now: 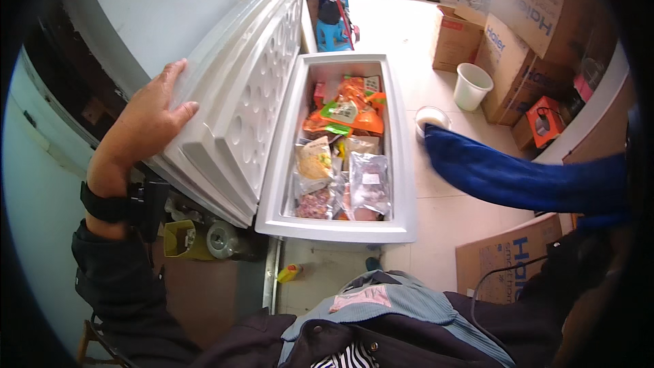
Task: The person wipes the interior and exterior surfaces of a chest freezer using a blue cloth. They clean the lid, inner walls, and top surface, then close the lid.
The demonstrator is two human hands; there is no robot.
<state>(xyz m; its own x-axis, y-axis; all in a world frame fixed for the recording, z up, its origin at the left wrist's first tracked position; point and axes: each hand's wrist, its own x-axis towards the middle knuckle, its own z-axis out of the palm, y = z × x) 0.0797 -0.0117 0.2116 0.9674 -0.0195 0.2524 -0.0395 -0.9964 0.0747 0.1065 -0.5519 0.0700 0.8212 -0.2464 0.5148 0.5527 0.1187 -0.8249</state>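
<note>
A white chest freezer stands before me with its lid raised on the left. My left hand grips the lid's near edge, thumb on the rim. Orange food packets fill the far end of the freezer. Nearer lie a beige packet, a clear bag with a white label and a clear bag of reddish pieces. From the right edge a blue cloth reaches in, blurred at its tip. My right hand is out of view beyond the dark rim.
Right of the freezer stand a bucket of cloudy liquid, a pale bin and tall cardboard boxes. Flattened cardboard lies nearer me. A yellow bottle is on the floor, and a yellow container sits below the lid.
</note>
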